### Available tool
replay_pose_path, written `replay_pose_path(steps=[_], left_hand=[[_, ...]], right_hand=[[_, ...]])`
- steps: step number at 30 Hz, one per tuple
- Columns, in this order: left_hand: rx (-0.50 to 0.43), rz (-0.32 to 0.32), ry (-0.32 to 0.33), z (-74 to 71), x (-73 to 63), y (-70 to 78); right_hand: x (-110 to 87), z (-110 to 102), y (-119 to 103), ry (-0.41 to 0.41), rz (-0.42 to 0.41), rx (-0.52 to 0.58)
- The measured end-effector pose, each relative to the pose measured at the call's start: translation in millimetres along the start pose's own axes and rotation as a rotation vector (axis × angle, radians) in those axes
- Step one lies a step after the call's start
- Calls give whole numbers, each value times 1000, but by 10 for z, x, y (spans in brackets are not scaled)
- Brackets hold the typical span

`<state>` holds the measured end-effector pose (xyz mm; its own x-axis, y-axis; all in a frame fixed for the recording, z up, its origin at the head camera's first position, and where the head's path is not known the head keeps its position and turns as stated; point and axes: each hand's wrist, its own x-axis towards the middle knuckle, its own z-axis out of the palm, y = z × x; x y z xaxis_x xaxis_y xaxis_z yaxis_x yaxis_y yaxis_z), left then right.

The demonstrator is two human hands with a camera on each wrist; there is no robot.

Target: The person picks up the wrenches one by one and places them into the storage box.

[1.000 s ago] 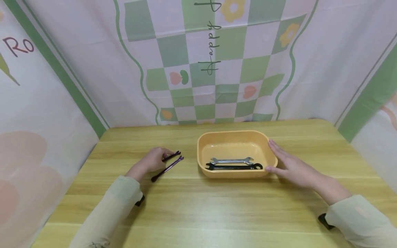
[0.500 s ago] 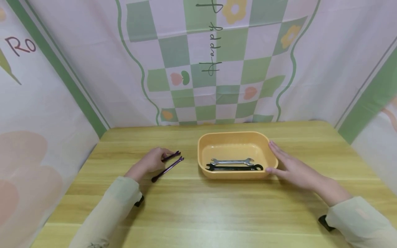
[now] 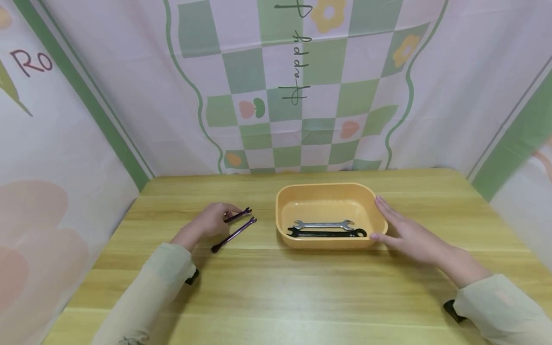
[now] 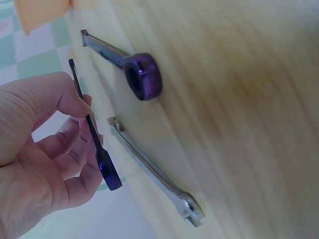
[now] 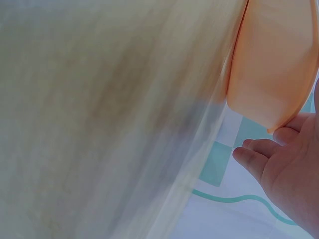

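My left hand (image 3: 210, 221) pinches a dark purple combination wrench (image 4: 92, 130) between thumb and fingers, just above the table. A second purple wrench (image 3: 235, 235) lies beside it, its ring end toward me. The left wrist view also shows a silver wrench (image 4: 149, 167) lying below the hand, hidden from the head view. With fingers nearly straight, my right hand (image 3: 407, 235) rests against the right end of the yellow-orange bin (image 3: 327, 244), thumb at its near corner. Inside the bin, a silver open-end wrench (image 3: 323, 224) lies behind a black combination wrench (image 3: 325, 234).
The wooden table (image 3: 276, 292) ends at a patterned cloth (image 3: 284, 110) along the back. More cloth hangs at both sides. Bare wood separates the loose wrenches from the bin's left wall.
My left hand has risen very slightly with the pinched purple wrench. The right hand keeps its place on the bin; the head view has shifted a little.
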<state>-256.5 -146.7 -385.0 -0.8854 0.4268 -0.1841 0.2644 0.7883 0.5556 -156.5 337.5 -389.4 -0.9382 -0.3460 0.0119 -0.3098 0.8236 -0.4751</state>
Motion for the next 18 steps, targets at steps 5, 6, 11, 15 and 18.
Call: replay_pose_path(steps=[5, 6, 11, 15, 18], left_hand=[[-12, -4, -7, -24, -24, 28], [-11, -1, -8, -28, -28, 32], [-3, -1, -4, -33, -45, 56], [1, 0, -7, -39, -51, 76], [11, 8, -14, -48, -51, 85]], right_hand=[[-1, -3, 4, -2, 2, 6], [0, -4, 5, -3, 2, 9], [5, -5, 11, -5, 2, 9], [9, -2, 15, -3, 0, 3], [11, 0, 19, -2, -1, 1]])
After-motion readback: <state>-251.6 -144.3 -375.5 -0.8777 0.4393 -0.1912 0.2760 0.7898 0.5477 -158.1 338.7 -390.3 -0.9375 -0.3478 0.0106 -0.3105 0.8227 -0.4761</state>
